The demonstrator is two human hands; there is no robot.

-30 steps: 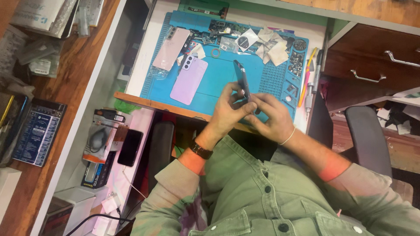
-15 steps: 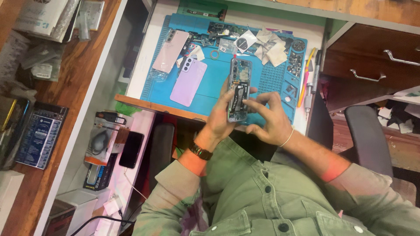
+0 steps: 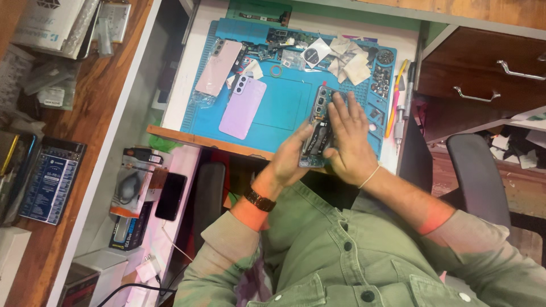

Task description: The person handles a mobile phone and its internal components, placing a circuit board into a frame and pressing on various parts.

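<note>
**Now: both hands on the opened phone**

Down at the mat's (image 3: 284, 108) near edge, the left hand (image 3: 293, 162) cups the opened phone (image 3: 317, 133) from the side, fingers curled round its lower end. Right hand (image 3: 350, 139) lies flat across the exposed insides, fingers stretched out and pressing, not clenched. Phone sits tilted over the blue mat. Just left lies a lilac back cover (image 3: 243, 107), a pink one (image 3: 219, 67) beyond it. Screwdrivers (image 3: 398, 108) rest along the right rim.
</note>
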